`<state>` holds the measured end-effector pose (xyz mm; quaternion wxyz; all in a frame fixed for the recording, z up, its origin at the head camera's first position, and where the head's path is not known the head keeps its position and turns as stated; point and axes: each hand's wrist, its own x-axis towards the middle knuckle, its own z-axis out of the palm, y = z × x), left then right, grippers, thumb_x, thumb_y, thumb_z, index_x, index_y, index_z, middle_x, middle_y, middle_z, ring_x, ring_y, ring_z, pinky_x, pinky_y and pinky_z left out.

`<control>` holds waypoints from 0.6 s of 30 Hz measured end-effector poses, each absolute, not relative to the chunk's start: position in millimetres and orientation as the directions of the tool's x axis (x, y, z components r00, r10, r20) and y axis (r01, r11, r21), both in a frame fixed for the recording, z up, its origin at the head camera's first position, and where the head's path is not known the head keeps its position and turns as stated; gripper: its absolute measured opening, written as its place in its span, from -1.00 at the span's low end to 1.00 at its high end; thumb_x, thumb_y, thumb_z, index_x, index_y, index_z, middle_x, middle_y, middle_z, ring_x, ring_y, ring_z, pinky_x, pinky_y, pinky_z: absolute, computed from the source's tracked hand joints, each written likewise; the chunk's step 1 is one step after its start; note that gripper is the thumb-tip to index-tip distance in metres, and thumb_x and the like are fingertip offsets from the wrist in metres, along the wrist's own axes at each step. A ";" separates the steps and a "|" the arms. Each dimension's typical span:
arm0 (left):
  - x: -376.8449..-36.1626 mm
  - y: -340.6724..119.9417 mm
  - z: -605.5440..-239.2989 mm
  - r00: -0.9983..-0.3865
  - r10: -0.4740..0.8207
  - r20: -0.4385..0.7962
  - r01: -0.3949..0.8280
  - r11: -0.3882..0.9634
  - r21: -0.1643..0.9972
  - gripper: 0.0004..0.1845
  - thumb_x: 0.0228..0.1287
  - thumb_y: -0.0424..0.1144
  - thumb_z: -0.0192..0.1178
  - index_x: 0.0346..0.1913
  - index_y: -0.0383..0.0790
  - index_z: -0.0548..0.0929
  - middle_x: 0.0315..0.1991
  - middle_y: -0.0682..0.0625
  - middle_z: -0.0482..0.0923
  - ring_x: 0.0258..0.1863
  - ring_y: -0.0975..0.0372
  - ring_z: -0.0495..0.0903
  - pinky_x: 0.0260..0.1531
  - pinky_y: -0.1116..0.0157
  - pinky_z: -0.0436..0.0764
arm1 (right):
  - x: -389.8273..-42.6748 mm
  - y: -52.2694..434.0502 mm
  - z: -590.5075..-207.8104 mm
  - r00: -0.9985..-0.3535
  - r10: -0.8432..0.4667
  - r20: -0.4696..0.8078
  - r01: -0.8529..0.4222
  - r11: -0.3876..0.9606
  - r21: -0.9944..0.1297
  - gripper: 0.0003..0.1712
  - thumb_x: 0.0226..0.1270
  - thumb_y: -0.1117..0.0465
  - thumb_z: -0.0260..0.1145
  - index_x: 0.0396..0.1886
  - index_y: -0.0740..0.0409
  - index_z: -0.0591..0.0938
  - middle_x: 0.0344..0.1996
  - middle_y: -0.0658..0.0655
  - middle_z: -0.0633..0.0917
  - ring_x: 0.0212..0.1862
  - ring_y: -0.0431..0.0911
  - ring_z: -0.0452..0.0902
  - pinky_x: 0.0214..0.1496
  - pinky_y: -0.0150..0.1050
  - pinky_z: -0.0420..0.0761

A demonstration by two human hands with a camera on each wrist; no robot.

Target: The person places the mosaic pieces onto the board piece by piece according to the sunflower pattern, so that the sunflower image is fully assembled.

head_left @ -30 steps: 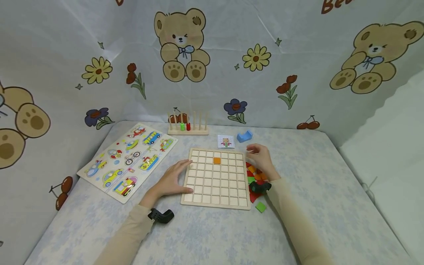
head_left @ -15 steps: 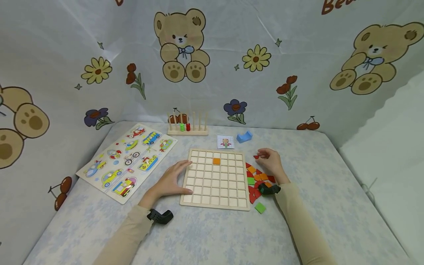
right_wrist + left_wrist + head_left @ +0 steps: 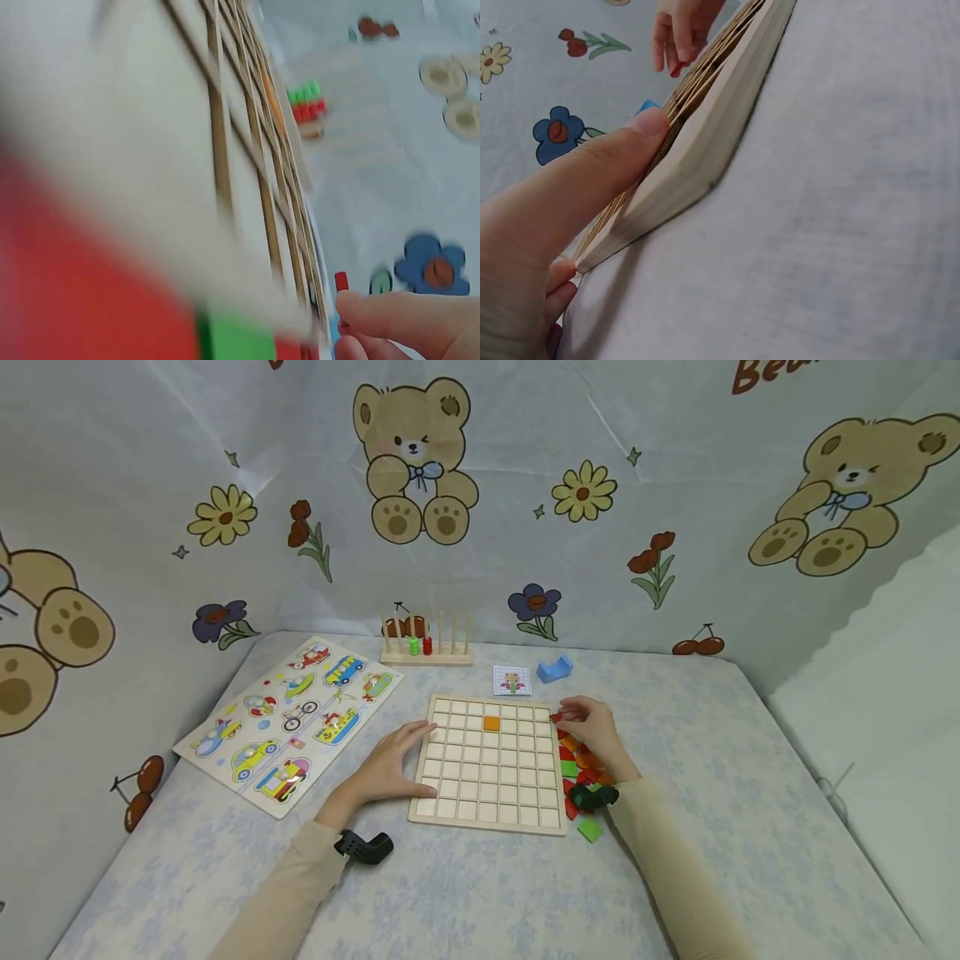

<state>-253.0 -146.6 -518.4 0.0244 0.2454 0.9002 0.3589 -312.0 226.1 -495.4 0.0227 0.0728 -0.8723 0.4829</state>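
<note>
A wooden grid board (image 3: 487, 768) lies flat on the table, with one orange tile (image 3: 491, 723) in a cell of its second row. My left hand (image 3: 390, 767) rests against the board's left edge (image 3: 705, 150), fingers straight, thumb on the rim. My right hand (image 3: 588, 724) is at the board's upper right corner and pinches a small red tile (image 3: 557, 717) (image 3: 341, 282) between its fingertips. Under that hand a pile of red, orange and green tiles (image 3: 581, 768) lies beside the board's right edge. A loose green tile (image 3: 590, 829) sits nearer me.
A vehicle puzzle board (image 3: 292, 722) lies at the left. At the back stand a peg rack with beads (image 3: 426, 647), a small pattern card (image 3: 512, 680) and a blue block (image 3: 554, 669). Printed cloth walls close in the table.
My right hand swung out to the right of the pile, took up a red tile, and has come back left to the board's upper right corner. The left hand has stayed put.
</note>
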 end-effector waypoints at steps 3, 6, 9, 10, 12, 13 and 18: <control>-253.0 -147.4 -518.6 -0.879 0.456 0.136 0.425 0.622 0.658 0.15 -0.25 0.21 0.50 0.47 0.00 0.17 0.47 -0.05 0.12 0.45 -0.06 0.12 0.37 -0.17 0.10 | -308.7 202.9 -493.0 -0.959 -0.241 0.147 -0.243 0.436 -0.867 -0.57 0.13 0.35 0.40 0.03 0.38 0.59 -0.15 0.34 0.69 -0.21 0.03 0.63 -0.16 -0.23 0.66; -253.0 -147.2 -518.2 -0.879 0.455 0.141 0.427 0.619 0.660 0.15 -0.25 0.22 0.50 0.47 0.00 0.18 0.47 -0.05 0.12 0.45 -0.05 0.12 0.38 -0.16 0.10 | -308.3 184.2 -492.9 -0.923 -0.348 0.165 -0.307 0.407 -0.860 -0.58 0.14 0.34 0.40 0.01 0.37 0.59 -0.19 0.28 0.70 -0.26 -0.05 0.62 -0.20 -0.24 0.65; -252.7 -146.4 -518.1 -0.878 0.458 0.142 0.426 0.611 0.667 0.14 -0.25 0.22 0.50 0.46 -0.02 0.19 0.47 -0.06 0.12 0.45 -0.06 0.12 0.38 -0.17 0.09 | -311.6 170.8 -494.1 -0.912 -0.378 0.161 -0.330 0.443 -0.834 -0.60 0.14 0.40 0.37 0.01 0.39 0.59 -0.18 0.30 0.70 -0.26 -0.01 0.62 -0.21 -0.26 0.64; -252.6 -146.3 -518.2 -0.878 0.459 0.138 0.424 0.611 0.668 0.14 -0.25 0.22 0.49 0.46 -0.01 0.19 0.47 -0.06 0.12 0.45 -0.06 0.11 0.38 -0.17 0.09 | -312.9 167.9 -494.3 -0.916 -0.374 0.144 -0.319 0.464 -0.826 -0.60 0.14 0.42 0.36 0.02 0.39 0.59 -0.17 0.33 0.70 -0.25 0.02 0.61 -0.20 -0.25 0.64; -252.6 -146.0 -518.7 -0.877 0.461 0.135 0.424 0.611 0.668 0.15 -0.25 0.23 0.49 0.46 -0.02 0.19 0.47 -0.06 0.12 0.45 -0.06 0.11 0.38 -0.17 0.09 | -316.1 163.4 -495.6 -0.921 -0.365 0.136 -0.315 0.494 -0.810 -0.59 0.14 0.46 0.35 0.03 0.41 0.59 -0.15 0.36 0.69 -0.24 0.07 0.61 -0.21 -0.27 0.63; -252.7 -146.1 -519.0 -0.877 0.462 0.135 0.425 0.612 0.667 0.15 -0.25 0.23 0.49 0.46 -0.02 0.19 0.47 -0.05 0.12 0.45 -0.05 0.11 0.38 -0.17 0.09 | -317.3 161.9 -496.0 -0.925 -0.357 0.128 -0.306 0.503 -0.808 -0.59 0.13 0.47 0.35 0.04 0.41 0.58 -0.14 0.37 0.69 -0.23 0.08 0.61 -0.22 -0.28 0.63; -254.4 -148.0 -520.6 -0.878 0.457 0.143 0.430 0.619 0.657 0.15 -0.26 0.23 0.49 0.46 0.00 0.19 0.47 -0.03 0.12 0.45 -0.04 0.12 0.39 -0.15 0.10 | -319.2 156.7 -497.0 -0.933 -0.345 0.107 -0.282 0.511 -0.812 -0.58 0.15 0.46 0.35 0.05 0.37 0.59 -0.13 0.35 0.69 -0.24 0.02 0.60 -0.22 -0.36 0.60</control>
